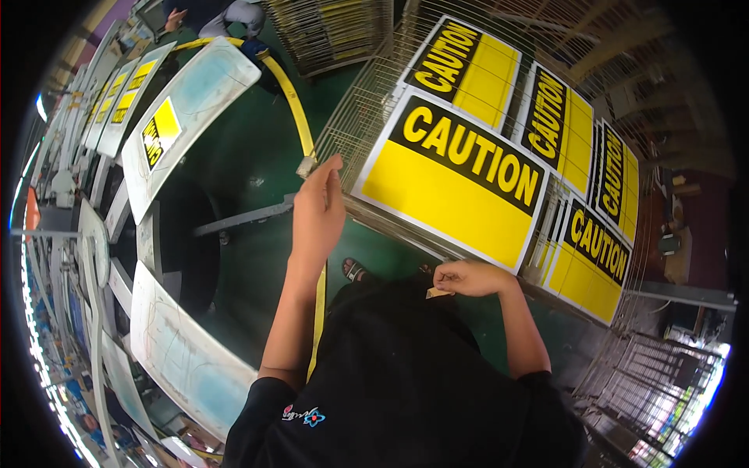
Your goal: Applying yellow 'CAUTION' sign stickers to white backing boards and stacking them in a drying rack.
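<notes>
My left hand [318, 212] is raised by the left corner of a wire drying rack [360, 204]. Its fingers are pressed together; whether they grip anything is hidden. My right hand [471, 278] is closed on a small flat tan piece [439, 293], beside the rack's near edge. Between my hands lies the nearest yellow-and-black sign sheet [445, 195], flat on the rack. Several more such sheets lie on the wires, among them a far sheet [485, 82] and a right-hand sheet [587, 269].
To my left stands a printing carousel with pale platens; the upper platen [199, 109] bears a small yellow-and-black print [161, 132], the lower platen [183, 343] is stained. A yellow strip [292, 101] curves around it. Another person [234, 19] is at the far left.
</notes>
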Motion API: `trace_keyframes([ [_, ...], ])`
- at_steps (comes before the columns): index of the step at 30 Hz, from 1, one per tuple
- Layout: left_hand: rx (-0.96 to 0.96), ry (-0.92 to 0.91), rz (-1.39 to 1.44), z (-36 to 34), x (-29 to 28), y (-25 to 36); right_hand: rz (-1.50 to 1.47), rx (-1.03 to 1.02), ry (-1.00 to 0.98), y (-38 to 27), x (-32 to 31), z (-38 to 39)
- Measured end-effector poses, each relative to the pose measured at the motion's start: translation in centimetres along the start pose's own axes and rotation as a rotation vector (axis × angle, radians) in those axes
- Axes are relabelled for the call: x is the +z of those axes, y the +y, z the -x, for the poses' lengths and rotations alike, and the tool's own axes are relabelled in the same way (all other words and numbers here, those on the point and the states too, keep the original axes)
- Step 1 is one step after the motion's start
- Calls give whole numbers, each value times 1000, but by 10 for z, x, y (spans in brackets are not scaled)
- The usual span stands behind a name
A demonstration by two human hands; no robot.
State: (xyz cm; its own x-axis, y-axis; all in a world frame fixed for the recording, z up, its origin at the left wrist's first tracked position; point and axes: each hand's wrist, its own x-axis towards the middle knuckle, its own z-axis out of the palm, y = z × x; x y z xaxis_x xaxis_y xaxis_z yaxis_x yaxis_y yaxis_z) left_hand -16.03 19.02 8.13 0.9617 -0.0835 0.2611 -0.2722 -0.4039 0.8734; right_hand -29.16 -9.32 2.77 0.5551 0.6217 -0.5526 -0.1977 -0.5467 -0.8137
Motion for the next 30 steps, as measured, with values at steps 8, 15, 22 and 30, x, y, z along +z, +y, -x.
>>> trace_keyframes([
  [8,-262,321,-27,26,-112,-37,183,31,248,-41,43,-86],
  [15,-497,550,-86,103,-186,-118,416,-338,301,-142,61,-207],
  [22,-769,676,-85,161,-221,-179,327,-487,302,-217,94,-397],
  [30,-950,808,0,198,-263,-212,519,-622,408,-288,133,-616],
])
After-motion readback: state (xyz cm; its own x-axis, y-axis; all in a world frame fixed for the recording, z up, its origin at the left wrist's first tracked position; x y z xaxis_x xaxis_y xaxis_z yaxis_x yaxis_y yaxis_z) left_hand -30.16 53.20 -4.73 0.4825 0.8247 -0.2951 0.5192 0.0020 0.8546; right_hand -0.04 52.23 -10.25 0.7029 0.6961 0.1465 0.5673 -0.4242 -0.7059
